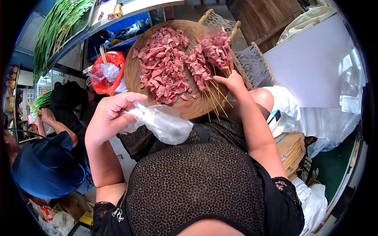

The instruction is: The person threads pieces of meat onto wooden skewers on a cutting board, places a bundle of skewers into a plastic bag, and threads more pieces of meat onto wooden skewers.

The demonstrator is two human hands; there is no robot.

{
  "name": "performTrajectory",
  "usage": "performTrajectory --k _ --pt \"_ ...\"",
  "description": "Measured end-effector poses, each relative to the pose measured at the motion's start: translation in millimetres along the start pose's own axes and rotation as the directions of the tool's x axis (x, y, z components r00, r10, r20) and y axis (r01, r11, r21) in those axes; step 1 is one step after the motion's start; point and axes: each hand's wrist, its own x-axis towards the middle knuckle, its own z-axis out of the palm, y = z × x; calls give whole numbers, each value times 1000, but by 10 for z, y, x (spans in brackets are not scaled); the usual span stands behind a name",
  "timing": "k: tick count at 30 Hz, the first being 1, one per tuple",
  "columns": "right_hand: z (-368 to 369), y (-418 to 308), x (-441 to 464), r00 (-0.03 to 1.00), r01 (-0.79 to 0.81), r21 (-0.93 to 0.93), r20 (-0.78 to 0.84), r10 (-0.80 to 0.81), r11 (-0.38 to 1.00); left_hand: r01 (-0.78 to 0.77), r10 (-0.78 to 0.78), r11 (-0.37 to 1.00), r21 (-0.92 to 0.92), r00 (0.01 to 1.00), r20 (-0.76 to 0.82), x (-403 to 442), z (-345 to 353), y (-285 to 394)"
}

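A clear plastic bag (169, 124) hangs from my left hand (110, 116), which is closed on its gathered top, in front of the board's near left edge. My right hand (233, 83) grips the bare stick ends of a bundle of meat skewers (216, 49) at the right of the round wooden board (134, 70). Other skewers (197, 67) lie just left of that bundle, their bare sticks pointing towards me over the board's rim. A heap of loose sliced meat (163, 65) covers the board's left and middle.
Left of the board is a red plastic bag (118, 59) with thin sticks standing by it. Long green stalks (59, 31) lie on a table at upper left. A co-worker in blue (51, 165) handles greens at left. Woven chair parts (252, 65) and a white panel (307, 59) stand right.
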Motion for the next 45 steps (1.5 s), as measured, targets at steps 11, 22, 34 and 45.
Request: performTrajectory --k 11,22,34,45 --pt "-318 -307 -102 916 -305 51 289 278 951 38 -38 999 -3 999 20 42 -1 53" --pt "-448 -448 -289 975 -146 514 221 34 845 -51 49 997 52 998 35 71 47 8" --pt "259 -127 233 925 289 482 -362 -112 827 -58 55 996 68 997 45 119 158 98" --pt "-263 -248 165 944 211 238 -302 -134 948 -124 136 972 201 990 -43 173 110 163"
